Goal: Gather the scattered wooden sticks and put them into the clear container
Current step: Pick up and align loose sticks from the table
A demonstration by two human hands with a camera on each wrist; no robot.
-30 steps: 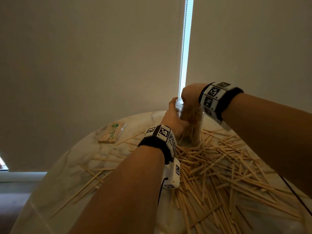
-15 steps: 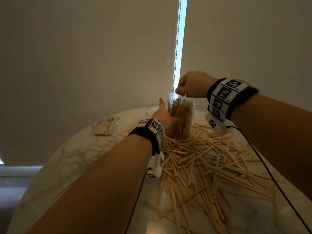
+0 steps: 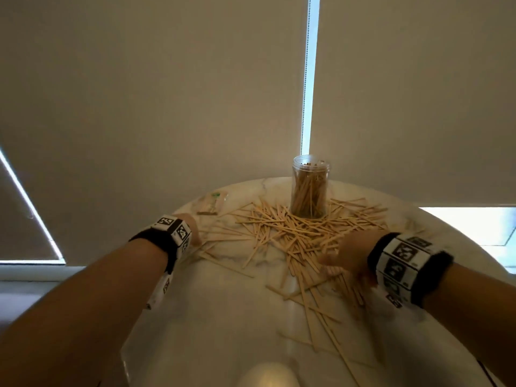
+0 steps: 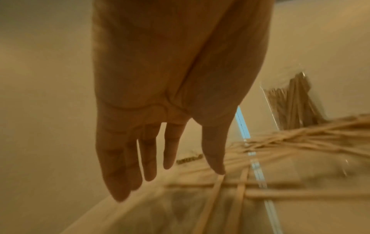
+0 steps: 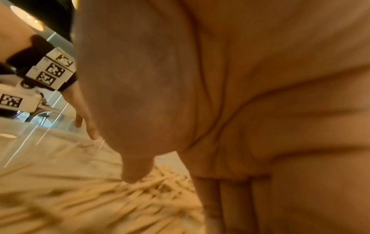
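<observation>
A clear container point(image 3: 309, 188) packed with upright wooden sticks stands at the far side of the round marble table point(image 3: 223, 317); it also shows in the left wrist view point(image 4: 294, 104). A heap of loose wooden sticks point(image 3: 293, 236) lies around and in front of it. My left hand point(image 3: 192, 229) hovers low over the sticks at the pile's left edge, fingers point(image 4: 148, 158) straight and spread, holding nothing. My right hand point(image 3: 343, 258) reaches down onto the pile's right front, fingers point(image 5: 230, 205) extended; its thumb point(image 5: 134, 171) points down at the blurred sticks point(image 5: 100, 205).
A small flat packet point(image 3: 212, 202) with a green mark lies on the table's far left. Closed beige blinds point(image 3: 167, 93) hang right behind the table, with a bright gap point(image 3: 308, 79) between them. Scattered sticks trail toward the table's near right edge point(image 3: 329, 331).
Both hands have left the container and dropped to the table: the left to the pile's left edge, the right onto the sticks at the right. The container now stands alone.
</observation>
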